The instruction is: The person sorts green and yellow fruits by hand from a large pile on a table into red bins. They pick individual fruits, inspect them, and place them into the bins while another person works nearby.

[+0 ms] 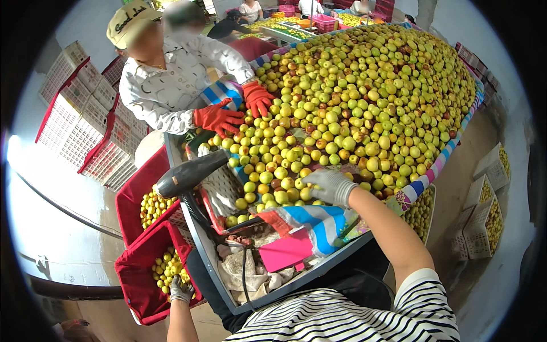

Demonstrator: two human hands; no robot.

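Observation:
A large heap of green and reddish-brown jujubes (354, 94) covers the sorting table. My right hand (331, 187), in a grey glove, lies at the near edge of the heap, its fingertips touching a yellow-green fruit; whether it grips the fruit I cannot tell. My left hand (181, 290), also gloved, reaches down into a red-lined crate (141, 295) at the lower left, against the jujubes (167, 270) there; its fingertips are partly hidden. Between the hands, a black hair dryer (192, 173) rests over a white plastic basket (220, 188) at the table's left side.
A co-worker in red gloves (218, 117) has both hands on the heap's left edge. A pink box-like object (286, 250) and rags (243, 273) lie in the near table corner, with a black cord. Another red-lined crate (128, 205) stands left; filled crates (480, 222) stand right.

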